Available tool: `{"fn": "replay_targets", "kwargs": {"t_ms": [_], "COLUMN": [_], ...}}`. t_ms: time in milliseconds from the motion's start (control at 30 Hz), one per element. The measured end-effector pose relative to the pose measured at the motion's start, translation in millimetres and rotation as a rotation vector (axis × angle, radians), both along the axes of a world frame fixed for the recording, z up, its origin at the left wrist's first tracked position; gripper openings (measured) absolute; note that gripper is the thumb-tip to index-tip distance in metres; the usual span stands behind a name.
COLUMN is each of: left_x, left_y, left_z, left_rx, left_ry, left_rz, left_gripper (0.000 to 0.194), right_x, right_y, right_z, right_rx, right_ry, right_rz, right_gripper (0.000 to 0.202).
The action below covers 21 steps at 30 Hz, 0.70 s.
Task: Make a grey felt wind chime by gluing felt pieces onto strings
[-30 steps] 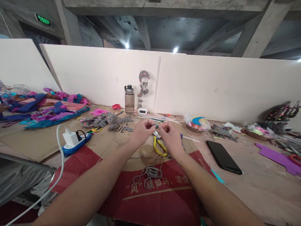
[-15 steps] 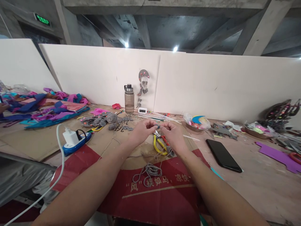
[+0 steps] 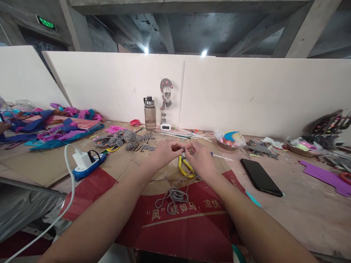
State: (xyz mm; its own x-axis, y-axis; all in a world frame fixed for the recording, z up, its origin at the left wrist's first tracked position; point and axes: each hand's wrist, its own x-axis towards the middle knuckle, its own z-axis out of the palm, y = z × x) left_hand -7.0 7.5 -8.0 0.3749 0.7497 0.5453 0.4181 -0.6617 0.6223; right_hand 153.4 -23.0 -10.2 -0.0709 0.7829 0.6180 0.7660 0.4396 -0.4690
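My left hand (image 3: pixel 167 152) and my right hand (image 3: pixel 201 159) meet over the middle of the table, fingertips almost touching. Thumb and fingers of both are pinched on a small dark grey piece (image 3: pixel 184 149), too small to make out clearly. Just below my fingers lie yellow-handled scissors (image 3: pixel 182 170), partly hidden by my right hand. A loose tangle of grey yarn (image 3: pixel 177 195) rests on the red printed cardboard (image 3: pixel 175 233) nearer to me. From the tangle, strands run up toward my right hand. The blue end of a slim object (image 3: pixel 211 154) shows beside that hand.
A black phone (image 3: pixel 260 177) lies at right. To the left are a blue power strip (image 3: pixel 89 168) with a white charger, grey yarn balls (image 3: pixel 129 136) and colourful felt (image 3: pixel 63 131). A water bottle (image 3: pixel 150 116) and small clock (image 3: pixel 165 127) stand at the back.
My right hand has turned slightly and shifted a little, now covering the red handle near the scissors. The blue end has come into view beside it. Both hands keep their pinch.
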Motion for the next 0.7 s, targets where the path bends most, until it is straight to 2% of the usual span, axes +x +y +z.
{"fn": "replay_targets", "kwargs": {"t_ms": [133, 233, 367, 500, 700], "left_x": [3.2, 4.7, 3.7, 1.8, -1.6], "left_y": [-2.0, -1.7, -1.4, 0.1, 9.0], "left_z": [-0.2, -1.8, -2.4, -1.3, -2.6], "left_rx": [0.146, 0.161, -0.025, -0.237, -0.306], "left_ry": [0.126, 0.132, -0.051, -0.237, -0.404], "left_rz": [0.106, 0.145, 0.08, 0.028, 0.014], "left_gripper": [0.014, 0.01, 0.009, 0.008, 0.009], "right_x": [-0.8, -1.7, -1.3, 0.2, -2.1], "right_y": [-0.1, -0.3, 0.8, 0.7, -4.8], "right_z": [-3.1, -4.3, -4.4, -3.5, -2.0], "right_rx": [0.078, 0.094, 0.038, -0.031, -0.04], "right_ry": [-0.134, -0.131, -0.016, 0.063, 0.051], "right_rz": [-0.005, 0.027, 0.099, 0.115, 0.157], "right_gripper": [0.012, 0.012, 0.014, 0.023, 0.014]}}
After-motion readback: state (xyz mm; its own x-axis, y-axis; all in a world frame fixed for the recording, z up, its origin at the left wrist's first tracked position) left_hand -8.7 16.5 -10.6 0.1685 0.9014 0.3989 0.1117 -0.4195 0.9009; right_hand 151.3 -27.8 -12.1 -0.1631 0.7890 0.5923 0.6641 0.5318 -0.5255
